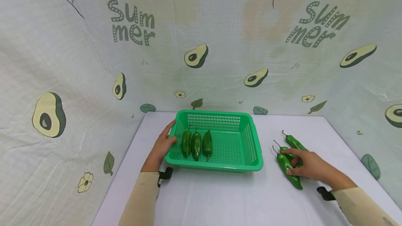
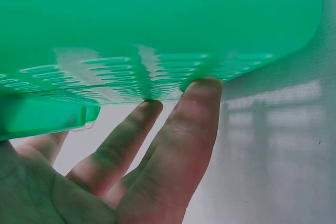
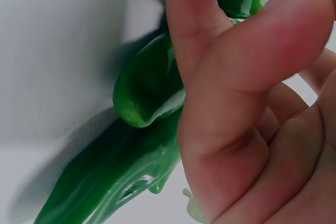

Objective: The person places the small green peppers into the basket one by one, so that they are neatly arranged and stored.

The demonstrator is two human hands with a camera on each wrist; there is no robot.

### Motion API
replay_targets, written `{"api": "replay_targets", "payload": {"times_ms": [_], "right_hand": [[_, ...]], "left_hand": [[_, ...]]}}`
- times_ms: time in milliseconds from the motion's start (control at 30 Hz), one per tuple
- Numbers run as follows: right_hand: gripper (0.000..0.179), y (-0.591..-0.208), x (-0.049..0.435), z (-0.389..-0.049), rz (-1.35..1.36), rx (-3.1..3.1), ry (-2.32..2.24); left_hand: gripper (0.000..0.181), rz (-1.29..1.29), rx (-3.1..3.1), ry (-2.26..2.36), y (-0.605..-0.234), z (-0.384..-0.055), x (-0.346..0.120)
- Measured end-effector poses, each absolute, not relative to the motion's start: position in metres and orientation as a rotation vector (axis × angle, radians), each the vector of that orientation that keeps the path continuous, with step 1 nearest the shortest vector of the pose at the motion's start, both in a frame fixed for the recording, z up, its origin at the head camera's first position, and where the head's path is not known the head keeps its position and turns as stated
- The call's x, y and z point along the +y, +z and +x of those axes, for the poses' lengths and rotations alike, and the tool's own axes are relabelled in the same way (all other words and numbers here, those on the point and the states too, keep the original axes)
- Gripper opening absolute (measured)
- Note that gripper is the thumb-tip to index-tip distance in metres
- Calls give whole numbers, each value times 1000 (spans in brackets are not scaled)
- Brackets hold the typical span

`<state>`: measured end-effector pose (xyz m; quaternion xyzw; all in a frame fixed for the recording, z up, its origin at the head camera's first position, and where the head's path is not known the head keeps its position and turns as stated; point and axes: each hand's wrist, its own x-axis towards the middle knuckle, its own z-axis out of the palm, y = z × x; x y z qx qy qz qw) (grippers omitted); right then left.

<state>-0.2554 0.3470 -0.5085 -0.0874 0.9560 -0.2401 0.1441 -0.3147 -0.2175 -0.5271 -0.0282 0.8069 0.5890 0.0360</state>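
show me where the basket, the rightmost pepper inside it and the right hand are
Basket (image 1: pixel 216 165): head view, on its near rim.
Rightmost pepper (image 1: pixel 207 144): head view, middle of its body.
Right hand (image 1: pixel 310 165): head view, back of the hand.

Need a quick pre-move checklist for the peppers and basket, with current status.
1. Left hand on basket: ok, at its left side.
2. Basket upright on table: ok.
3. Room in basket: ok, three peppers lie left, right side bare.
4. Right hand at table peppers: ok, over them.
5. Table peppers well spaced: not ok, bunched.
6. Firm grip on one pepper: cannot tell, fingers hide it.
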Motion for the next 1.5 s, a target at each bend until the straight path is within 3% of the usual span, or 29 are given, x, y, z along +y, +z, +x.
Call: {"api": "replay_targets", "payload": {"times_ms": [1167, 1500], "right_hand": [[86, -521, 344, -247, -245, 2594, -923], [83, -522, 343, -250, -348, 2635, -977]], "left_hand": [[92, -65, 2486, 1811, -529, -314, -217], [92, -54, 2494, 1807, -529, -315, -218]]}}
